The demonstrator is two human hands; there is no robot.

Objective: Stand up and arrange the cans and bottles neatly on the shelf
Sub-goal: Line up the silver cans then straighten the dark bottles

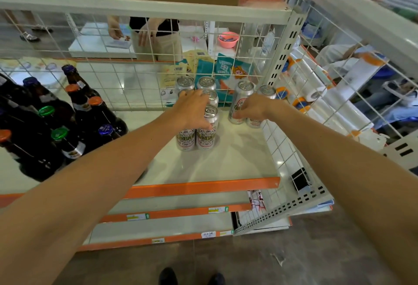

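Both bare forearms reach forward, well apart. The left grip [195, 108] lies palm-down, fingers spread over the tops of the cans [207, 137] beneath it. The right grip [253, 108] curls its fingers round a tall can [243, 91] just beyond it.

Shelf [228, 162]: pale, flat board with an orange lip [203, 187] along the front edge. Wire mesh [126, 90] closes the back and the right side.

Can block [206, 137]: upright, two columns, cans touching. They are silver with red-and-black print. Some tops are hidden.

Right of can block, a little apart: can pair [241, 101], upright, touching each other, in the mesh corner.

Left of can block, well apart: bottles [67, 112], dark glass, upright and clustered. Caps are orange, green, blue and purple.
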